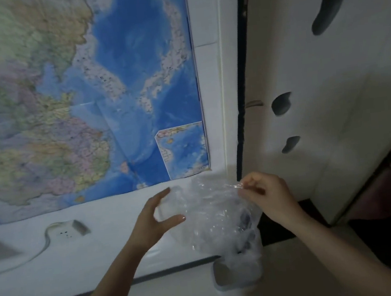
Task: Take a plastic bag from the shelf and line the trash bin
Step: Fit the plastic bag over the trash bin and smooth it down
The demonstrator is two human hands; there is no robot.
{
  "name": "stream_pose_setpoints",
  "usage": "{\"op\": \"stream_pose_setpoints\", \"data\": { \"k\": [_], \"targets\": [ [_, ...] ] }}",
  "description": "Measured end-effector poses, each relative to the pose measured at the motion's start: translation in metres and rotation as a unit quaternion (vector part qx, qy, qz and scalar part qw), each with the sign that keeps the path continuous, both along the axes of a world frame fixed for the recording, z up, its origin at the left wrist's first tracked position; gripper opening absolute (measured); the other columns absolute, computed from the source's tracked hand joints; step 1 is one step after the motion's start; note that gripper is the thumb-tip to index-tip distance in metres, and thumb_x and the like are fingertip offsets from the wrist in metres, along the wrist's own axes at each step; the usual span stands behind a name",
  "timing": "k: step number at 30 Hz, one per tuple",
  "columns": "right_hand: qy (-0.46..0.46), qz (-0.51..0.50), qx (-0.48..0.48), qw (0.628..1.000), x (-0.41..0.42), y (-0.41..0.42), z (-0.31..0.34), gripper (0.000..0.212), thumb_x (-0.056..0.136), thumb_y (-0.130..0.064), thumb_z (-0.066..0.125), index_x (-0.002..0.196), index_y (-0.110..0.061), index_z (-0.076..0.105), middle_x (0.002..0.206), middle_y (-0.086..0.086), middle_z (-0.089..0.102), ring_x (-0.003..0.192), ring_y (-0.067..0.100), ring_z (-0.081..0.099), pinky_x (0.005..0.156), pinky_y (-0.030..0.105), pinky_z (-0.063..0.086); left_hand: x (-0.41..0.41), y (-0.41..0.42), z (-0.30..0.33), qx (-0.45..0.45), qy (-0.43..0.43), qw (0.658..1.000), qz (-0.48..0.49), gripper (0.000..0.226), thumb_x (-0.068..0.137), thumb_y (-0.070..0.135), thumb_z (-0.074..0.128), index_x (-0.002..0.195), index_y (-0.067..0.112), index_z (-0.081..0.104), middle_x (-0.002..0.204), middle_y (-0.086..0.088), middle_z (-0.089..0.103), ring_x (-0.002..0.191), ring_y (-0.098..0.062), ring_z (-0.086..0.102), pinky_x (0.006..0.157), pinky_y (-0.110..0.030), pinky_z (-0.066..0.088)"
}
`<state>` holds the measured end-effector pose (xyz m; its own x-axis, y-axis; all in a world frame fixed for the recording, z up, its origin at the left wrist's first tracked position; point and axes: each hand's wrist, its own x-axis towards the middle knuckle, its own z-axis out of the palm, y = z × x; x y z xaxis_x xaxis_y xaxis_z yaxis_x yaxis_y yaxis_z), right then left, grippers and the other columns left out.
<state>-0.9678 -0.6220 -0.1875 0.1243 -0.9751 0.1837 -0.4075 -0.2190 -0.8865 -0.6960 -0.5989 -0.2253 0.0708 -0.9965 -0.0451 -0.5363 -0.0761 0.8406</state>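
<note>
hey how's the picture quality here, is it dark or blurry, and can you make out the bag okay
Head view: dim, bluish light; the map is softly blurred; wide-angle bending curves the wall edges; the clear bag shows mainly by small glints, pinched by the right hand, with the left hand open beside it.

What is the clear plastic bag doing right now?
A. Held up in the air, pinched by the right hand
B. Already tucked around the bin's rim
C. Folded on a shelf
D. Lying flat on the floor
A: the right hand pinches the top edge of the plastic bag, which hangs above the small bin, while the left hand is open beside it.
</note>
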Motion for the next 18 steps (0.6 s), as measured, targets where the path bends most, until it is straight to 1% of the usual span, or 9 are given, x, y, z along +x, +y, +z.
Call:
{"op": "stream_pose_setpoints", "data": {
  "k": [3,6,8,9,10,12,14,16,18],
  "targets": [
    [0.002,0.046,0.018,0.999,-0.008,-0.028,-0.009,0.006,0.077,-0.005,0.07,0.083,-0.003,0.069,0.082,0.013,0.071,0.076,0.024,0.066,0.064,0.013,0.047,-0.038,-0.014,0.012,-0.074,-0.058,0.995,-0.027,0.085,0.06,0.053,0.069,0.136,0.03,0.038,0.141,0.005,0.04,0.128,-0.015,0.038,0.105,-0.035,0.032],
    [0.011,0.094,0.016,0.995,-0.017,-0.049,-0.018,0.004,0.077,-0.007,0.071,0.08,-0.006,0.069,0.079,0.008,0.071,0.075,0.02,0.065,0.066,0.016,0.048,-0.07,-0.034,0.008,-0.014,-0.149,0.986,0.071,0.074,0.068,0.072,0.043,0.131,0.033,0.047,0.15,-0.003,0.034,0.138,-0.026,0.025,0.111,-0.051,0.02],
    [0.023,0.134,0.001,0.991,-0.023,-0.061,-0.027,0.003,0.077,-0.007,0.071,0.079,-0.006,0.069,0.076,0.005,0.071,0.072,0.018,0.064,0.064,0.015,0.048,-0.084,-0.043,0.001,0.075,-0.124,0.97,0.196,0.061,0.074,0.076,0.035,0.1,0.031,0.066,0.136,-0.006,0.051,0.13,-0.033,0.035,0.106,-0.054,0.023],
    [0.029,0.153,-0.007,0.988,-0.025,-0.066,-0.032,0.004,0.077,-0.008,0.072,0.079,-0.006,0.069,0.076,0.003,0.07,0.07,0.017,0.064,0.064,0.015,0.048,-0.09,-0.048,-0.004,0.118,-0.116,0.957,0.238,0.058,0.074,0.078,0.032,0.079,0.029,0.064,0.121,-0.008,0.058,0.123,-0.035,0.04,0.103,-0.054,0.026],
    [0.033,0.17,-0.012,0.985,-0.029,-0.07,-0.039,0.004,0.077,-0.008,0.071,0.08,-0.005,0.069,0.076,0.002,0.069,0.07,0.017,0.064,0.064,0.015,0.048,-0.095,-0.052,-0.011,0.168,-0.113,0.945,0.258,0.063,0.073,0.08,0.029,0.07,0.026,0.061,0.11,-0.008,0.059,0.118,-0.036,0.042,0.1,-0.053,0.027],
    [0.03,0.194,-0.013,0.98,-0.034,-0.076,-0.054,0.005,0.078,-0.007,0.071,0.082,-0.005,0.069,0.077,0.0,0.069,0.071,0.014,0.064,0.067,0.018,0.049,-0.104,-0.059,-0.029,0.252,-0.067,0.93,0.261,0.082,0.064,0.088,0.024,0.081,0.02,0.067,0.111,-0.01,0.059,0.116,-0.036,0.044,0.102,-0.051,0.027],
    [0.019,0.212,-0.007,0.977,-0.037,-0.079,-0.069,0.005,0.078,-0.007,0.071,0.082,-0.007,0.069,0.079,-0.002,0.069,0.074,0.008,0.064,0.07,0.015,0.049,-0.114,-0.061,-0.047,0.278,0.024,0.926,0.255,0.104,0.047,0.096,0.029,0.094,0.012,0.069,0.115,-0.012,0.062,0.11,-0.034,0.052,0.103,-0.048,0.033],
    [0.006,0.233,0.01,0.972,-0.04,-0.081,-0.087,0.005,0.077,-0.006,0.071,0.082,-0.009,0.07,0.078,-0.007,0.069,0.078,0.002,0.064,0.072,0.007,0.046,-0.126,-0.06,-0.069,0.282,0.095,0.917,0.265,0.105,0.041,0.093,0.045,0.092,0.005,0.069,0.106,-0.015,0.066,0.098,-0.031,0.06,0.094,-0.043,0.044],
    [0.006,0.244,0.03,0.969,-0.043,-0.083,-0.11,0.006,0.077,-0.006,0.071,0.081,-0.01,0.07,0.077,-0.011,0.069,0.078,-0.002,0.065,0.073,0.004,0.044,-0.138,-0.056,-0.095,0.292,0.147,0.903,0.28,0.088,0.051,0.079,0.061,0.092,0.002,0.069,0.102,-0.014,0.068,0.09,-0.026,0.063,0.077,-0.032,0.049]
  ]
}}
